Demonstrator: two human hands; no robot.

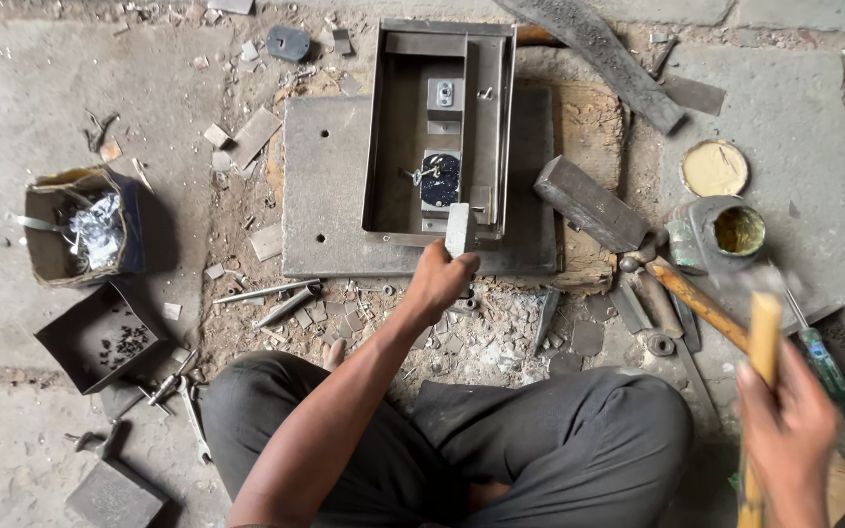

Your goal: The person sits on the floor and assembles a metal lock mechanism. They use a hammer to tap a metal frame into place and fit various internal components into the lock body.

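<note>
Concrete workshop floor (12,88) — steel plate (325,186) bearing an open metal tray (383,127); left hand (439,279) grips a small metal block (459,228) at the tray's near rim; right hand (789,435) clasps a wooden handle (763,342) — blurred.

Soft, even daylight fills the scene, moderately bright, with only faint shadows beside the rectangular grey metal tray (439,132) and the open brown cardboard box (80,227) at the left. The right hand (787,430) and its pale wooden handle (761,391) are smeared by motion blur near right, while the far ground stays sharp.
</note>
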